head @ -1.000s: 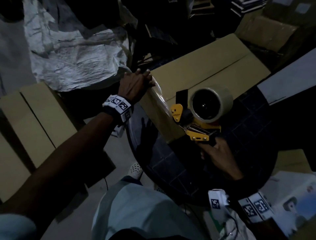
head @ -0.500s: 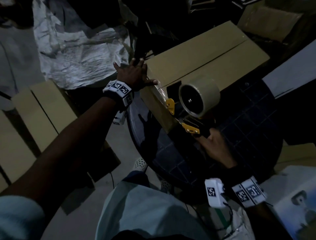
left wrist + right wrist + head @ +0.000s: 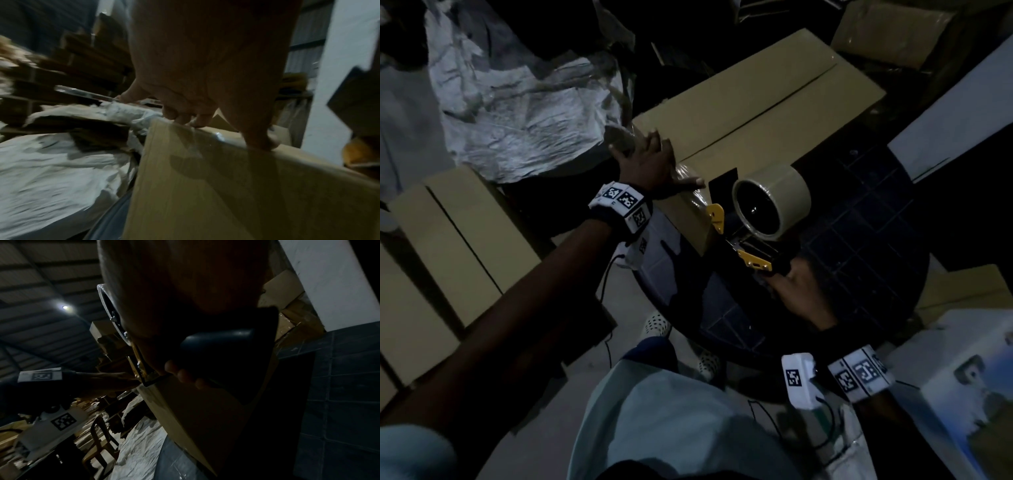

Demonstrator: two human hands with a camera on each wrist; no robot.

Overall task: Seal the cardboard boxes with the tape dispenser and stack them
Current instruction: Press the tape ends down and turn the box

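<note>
The round dark table (image 3: 859, 240) carries the long cardboard box (image 3: 739, 113), flaps shut but its centre seam bare along most of its length. The step in hand looks like starting the tape strip at the near end: the left hand (image 3: 650, 164) lies flat with spread fingers on that end, pressing clear tape (image 3: 688, 171) down, while the right hand (image 3: 801, 291) is wrapped round the handle of the tape dispenser (image 3: 756, 219), its head against the box's near edge. Next the dispenser must be drawn along the seam, kept pressed. Compared with a second ago, the dispenser has closed in on the box end and the left hand has flattened out.
</note>
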